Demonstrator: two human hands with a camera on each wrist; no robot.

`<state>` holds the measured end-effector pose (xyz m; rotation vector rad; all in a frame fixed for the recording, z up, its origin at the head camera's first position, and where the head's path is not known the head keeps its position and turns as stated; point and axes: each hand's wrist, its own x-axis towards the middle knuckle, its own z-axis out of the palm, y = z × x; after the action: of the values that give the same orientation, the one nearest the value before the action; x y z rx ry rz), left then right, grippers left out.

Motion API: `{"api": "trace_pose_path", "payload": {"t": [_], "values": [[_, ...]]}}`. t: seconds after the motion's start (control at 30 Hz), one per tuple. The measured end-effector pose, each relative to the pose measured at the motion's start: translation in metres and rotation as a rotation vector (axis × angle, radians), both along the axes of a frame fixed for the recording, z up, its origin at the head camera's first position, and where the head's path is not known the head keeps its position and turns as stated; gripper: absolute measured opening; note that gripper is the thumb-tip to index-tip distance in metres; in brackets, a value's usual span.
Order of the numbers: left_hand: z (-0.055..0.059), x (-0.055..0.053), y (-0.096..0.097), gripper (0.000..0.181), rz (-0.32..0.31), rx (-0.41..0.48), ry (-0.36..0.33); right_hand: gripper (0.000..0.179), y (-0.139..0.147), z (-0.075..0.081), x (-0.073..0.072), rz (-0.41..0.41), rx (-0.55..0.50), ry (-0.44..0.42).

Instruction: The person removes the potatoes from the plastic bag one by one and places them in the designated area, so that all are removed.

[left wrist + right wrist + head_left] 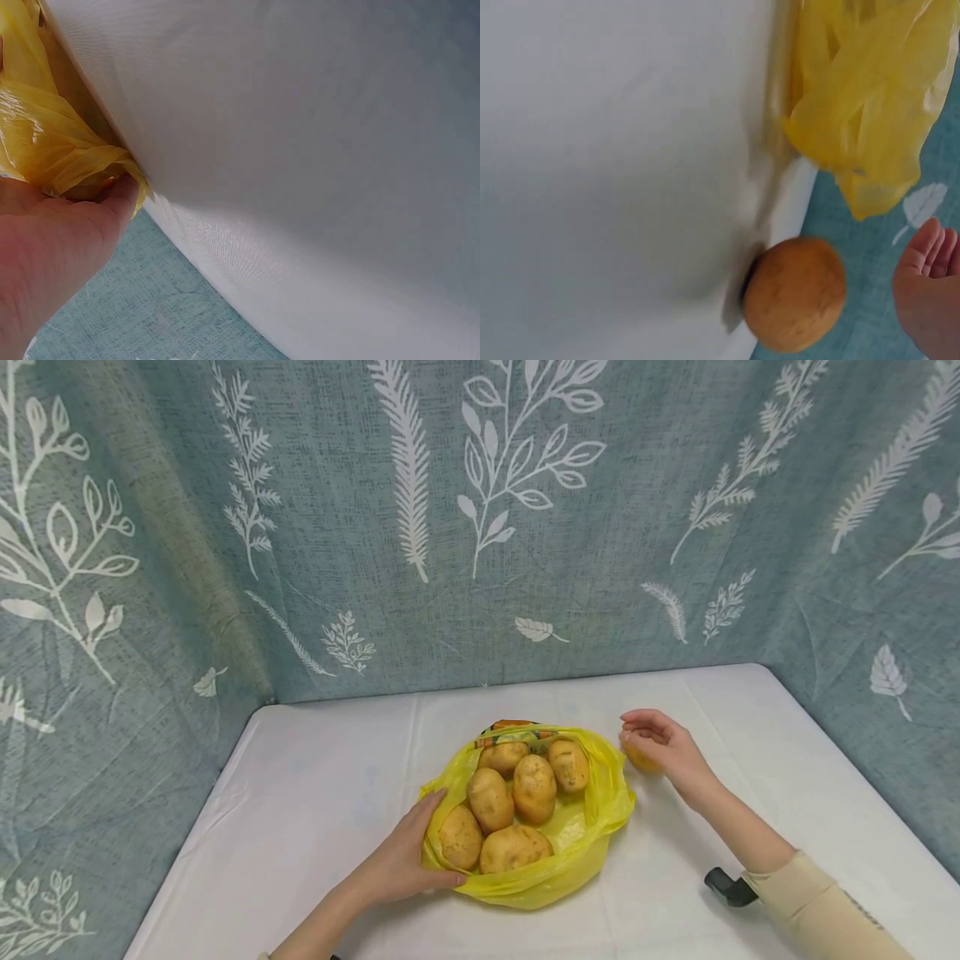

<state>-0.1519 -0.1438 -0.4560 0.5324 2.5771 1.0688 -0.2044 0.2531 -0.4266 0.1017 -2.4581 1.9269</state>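
A yellow plastic bag [577,864] lies wide open on the table with several potatoes [535,789] inside. My left hand [416,852] grips the bag's left rim, thumb toward the front and fingers toward the back; in the left wrist view the yellow film bunches at that hand [67,232]. One loose potato [643,760] rests on the table just right of the bag. Over it is my right hand [667,752], fingers loosely bent. The right wrist view shows a gap between this potato [795,295] and the hand [934,289].
A white cloth [322,777] covers the table. Behind it and at both sides hangs a blue-green curtain [315,527] with white leaf prints. An orange and dark patterned piece [513,727] shows at the bag's far rim. A black curved object [731,887] is beside the right sleeve.
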Motion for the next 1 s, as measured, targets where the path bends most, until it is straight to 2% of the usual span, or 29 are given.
{"api": "trace_pose_path", "payload": {"t": [0.23, 0.6, 0.87, 1.0], "values": [[-0.001, -0.001, 0.000, 0.114, 0.008, -0.010, -0.009, 0.045, -0.018, 0.003, 0.008, 0.081, -0.011, 0.007], [0.000, 0.000, -0.001, 0.114, -0.010, 0.005, -0.002, 0.038, -0.038, -0.006, 0.012, 0.177, 0.024, 0.087], [0.000, 0.000, -0.001, 0.114, -0.016, 0.004, 0.014, 0.039, -0.048, -0.010, 0.013, 0.232, 0.096, 0.187], [0.000, -0.001, -0.001, 0.113, -0.017, 0.007, 0.012, 0.040, -0.051, -0.011, 0.015, 0.248, 0.164, 0.236]]}}
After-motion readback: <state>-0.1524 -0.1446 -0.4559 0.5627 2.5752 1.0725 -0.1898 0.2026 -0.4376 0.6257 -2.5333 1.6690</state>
